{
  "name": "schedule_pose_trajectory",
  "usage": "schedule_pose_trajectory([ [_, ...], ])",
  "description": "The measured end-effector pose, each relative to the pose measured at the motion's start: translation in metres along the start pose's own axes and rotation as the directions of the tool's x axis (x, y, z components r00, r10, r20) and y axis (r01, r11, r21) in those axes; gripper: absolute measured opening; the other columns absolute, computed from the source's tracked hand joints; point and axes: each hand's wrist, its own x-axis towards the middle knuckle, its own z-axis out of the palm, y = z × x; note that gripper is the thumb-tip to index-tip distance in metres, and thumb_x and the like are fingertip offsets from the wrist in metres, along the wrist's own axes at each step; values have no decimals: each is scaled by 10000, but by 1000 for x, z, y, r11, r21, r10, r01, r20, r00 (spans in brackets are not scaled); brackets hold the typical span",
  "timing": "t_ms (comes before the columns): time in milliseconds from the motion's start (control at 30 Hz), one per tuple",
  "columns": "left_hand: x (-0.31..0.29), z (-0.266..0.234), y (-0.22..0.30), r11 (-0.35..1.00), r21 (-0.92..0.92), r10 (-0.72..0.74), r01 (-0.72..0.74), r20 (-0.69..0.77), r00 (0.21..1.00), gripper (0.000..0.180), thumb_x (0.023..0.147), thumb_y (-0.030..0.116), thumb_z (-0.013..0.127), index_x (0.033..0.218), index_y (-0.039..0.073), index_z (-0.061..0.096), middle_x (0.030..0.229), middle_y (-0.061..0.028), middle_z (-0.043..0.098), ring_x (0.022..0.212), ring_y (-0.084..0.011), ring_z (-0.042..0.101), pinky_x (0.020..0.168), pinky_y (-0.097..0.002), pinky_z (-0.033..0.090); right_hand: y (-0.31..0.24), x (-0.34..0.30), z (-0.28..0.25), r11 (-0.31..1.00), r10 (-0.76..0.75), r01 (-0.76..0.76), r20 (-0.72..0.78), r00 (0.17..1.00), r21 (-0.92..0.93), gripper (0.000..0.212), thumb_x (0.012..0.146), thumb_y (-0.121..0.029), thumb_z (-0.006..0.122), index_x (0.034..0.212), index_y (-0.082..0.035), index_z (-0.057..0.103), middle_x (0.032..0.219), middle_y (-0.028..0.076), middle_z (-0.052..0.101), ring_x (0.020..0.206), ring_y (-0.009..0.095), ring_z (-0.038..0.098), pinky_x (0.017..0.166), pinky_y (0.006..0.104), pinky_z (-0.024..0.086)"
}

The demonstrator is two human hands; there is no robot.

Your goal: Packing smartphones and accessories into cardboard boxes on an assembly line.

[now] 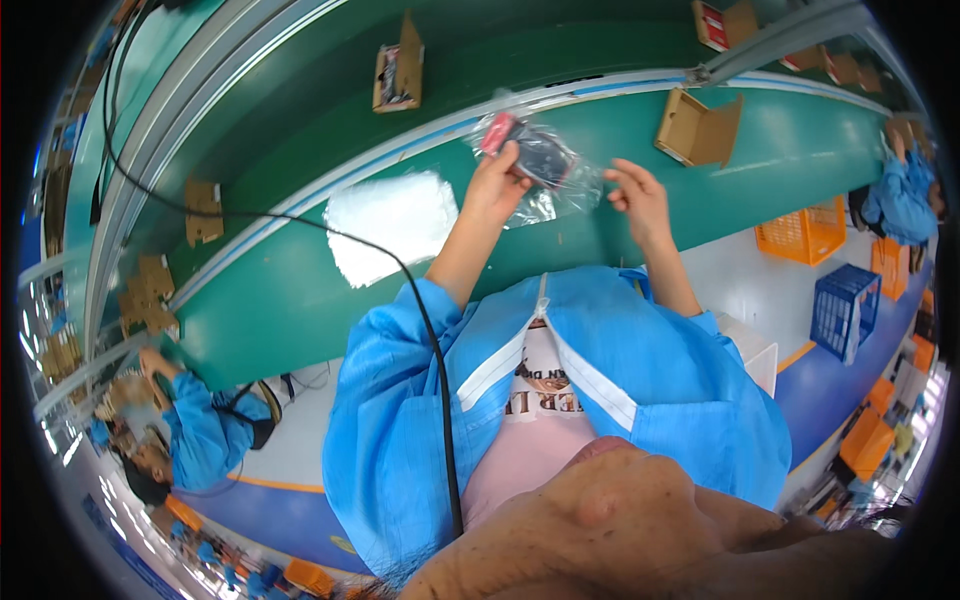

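Observation:
My left hand (497, 182) is closed on a clear plastic bag (538, 208) above the green bench, thumb on top. Inside the bag lies a dark flat item (545, 160) with a red part at its upper left; its exact kind is hard to make out. To the right of the bag, my right hand (640, 200) is raised with bent fingers apart, close to the bag's loose edge, and nothing shows in it. A pile of whitish translucent sheets or bags (390, 225) rests on the bench left of my left forearm.
An open cardboard box (685, 130) sits on the bench at right. Beyond a metal rail, another open box (398, 85) holds parts. A black cable (385, 252) hangs across the view. Orange (803, 232) and blue crates (845, 312) stand at right. Co-workers sit at both sides.

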Motion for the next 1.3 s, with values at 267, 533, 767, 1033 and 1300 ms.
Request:
schedule_pose_trajectory([
  [267,-6,45,7,505,693,586,-515,163,793,235,844,83,623,1075,51,599,1048,-37,618,862,-165,588,728,-302,485,-8,83,-131,850,-510,295,-541,669,-436,525,796,-320,692,1119,74,566,1085,243,614,955,339,616,817,386,476],
  [533,20,54,-44,-261,572,567,-778,743,356,430,642,-47,602,1050,82,643,1102,-103,619,1058,-333,545,930,-412,442,41,28,7,541,-743,486,-120,659,-686,173,839,-98,604,987,-10,620,871,245,617,800,432,591,679,431,485],
  [767,23,61,-54,235,854,462,-464,322,826,425,761,121,654,1153,37,515,987,-193,644,849,-333,603,751,-430,458,26,14,18,622,-593,375,-100,799,-688,173,876,-113,565,1013,-11,596,886,220,608,802,418,587,680,430,479],
  [1033,35,53,-54,-631,685,394,-363,687,611,459,725,167,688,1158,108,548,1219,-139,490,1156,-333,428,910,-474,360,18,10,21,588,-583,380,-48,811,-714,208,902,-159,534,1047,-24,596,936,214,608,833,405,590,710,440,484],
  [1300,40,42,-50,-769,489,127,-411,748,652,324,788,131,570,1110,139,602,1215,-97,509,1148,-304,449,967,-498,337,13,13,23,532,-616,434,20,788,-727,203,894,-161,558,1027,-12,593,871,219,616,789,398,598,681,418,482],
])
